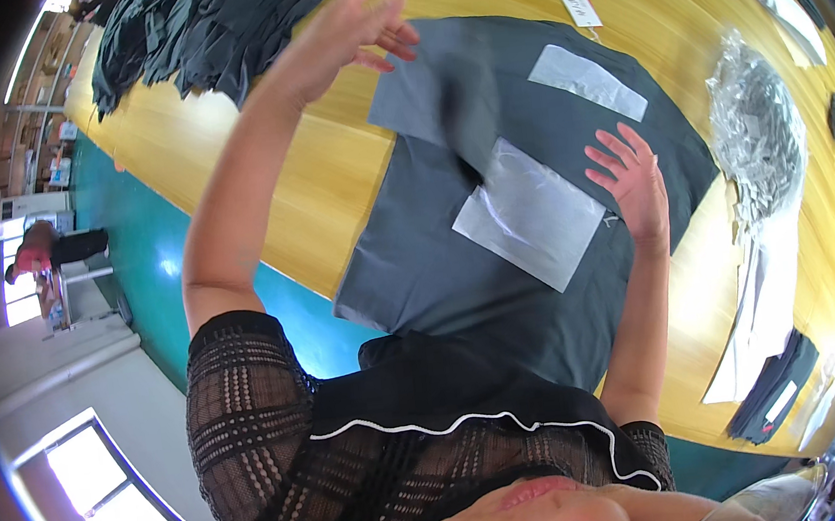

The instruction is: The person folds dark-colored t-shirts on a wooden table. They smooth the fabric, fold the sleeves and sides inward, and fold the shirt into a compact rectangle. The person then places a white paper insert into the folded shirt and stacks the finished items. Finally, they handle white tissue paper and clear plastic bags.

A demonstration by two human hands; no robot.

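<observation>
A dark grey garment (423, 237) lies spread over the table in front of me, part of it draping over the near edge. On it rest two translucent whitish sheets, one square (533, 212) and one narrower (587, 82). My left hand (372, 27) is raised by the garment's upper left part, blurred, fingers apart and slightly curled. My right hand (631, 172) is over the garment's right part, fingers spread, nothing in it, just right of the square sheet. A white hang tag (578, 5) with writing lies at the garment's far edge. A dark blurred patch crosses the garment's middle.
Dark clothes (192, 33) are heaped on the yellow wood-grain table (338, 215) at upper left. On the right lie a clear plastic bag bundle (759, 130), white sheets (761, 303) and a folded dark garment (773, 388). A person (39, 248) is far left, beyond the green floor.
</observation>
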